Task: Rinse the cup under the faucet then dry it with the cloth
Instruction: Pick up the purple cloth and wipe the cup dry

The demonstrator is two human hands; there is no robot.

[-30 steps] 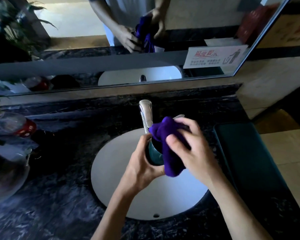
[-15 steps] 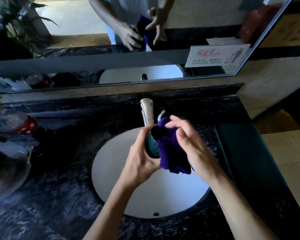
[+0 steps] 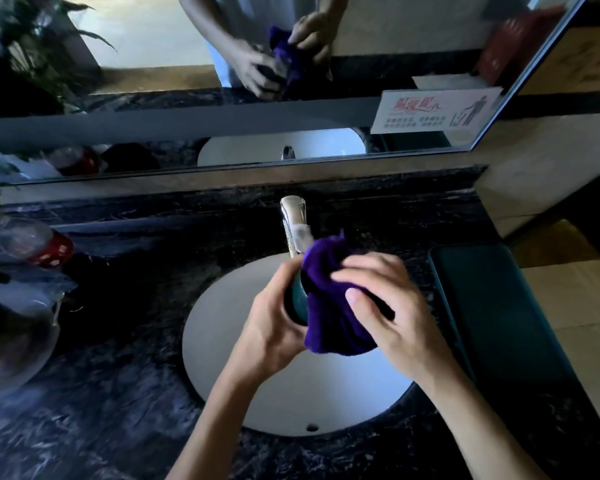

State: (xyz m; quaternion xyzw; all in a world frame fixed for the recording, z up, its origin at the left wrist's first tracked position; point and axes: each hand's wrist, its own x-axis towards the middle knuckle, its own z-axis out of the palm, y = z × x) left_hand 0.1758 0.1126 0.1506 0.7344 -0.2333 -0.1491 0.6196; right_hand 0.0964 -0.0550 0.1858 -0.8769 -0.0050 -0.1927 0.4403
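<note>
Teal cup (image 3: 296,299) sits over the white basin (image 3: 222,341), gripped in my left hand (image 3: 274,327). Right hand (image 3: 385,306) fingers curl on purple cloth (image 3: 329,306), at the cup's 3 o'clock. Drying step; next I'd turn the cup and wipe on.

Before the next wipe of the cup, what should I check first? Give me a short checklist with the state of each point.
1. Left hand grips the cup: ok.
2. Right hand presses the cloth onto the cup: ok.
3. Faucet off, no stream visible: ok.
4. Cup held over the sink, so a slip would land in the basin: ok.
5. Cup is dry: cannot tell, the cloth covers most of it.
6. Cloth clear of the faucet: cannot tell, its top edge looks very close to the spout.
</note>
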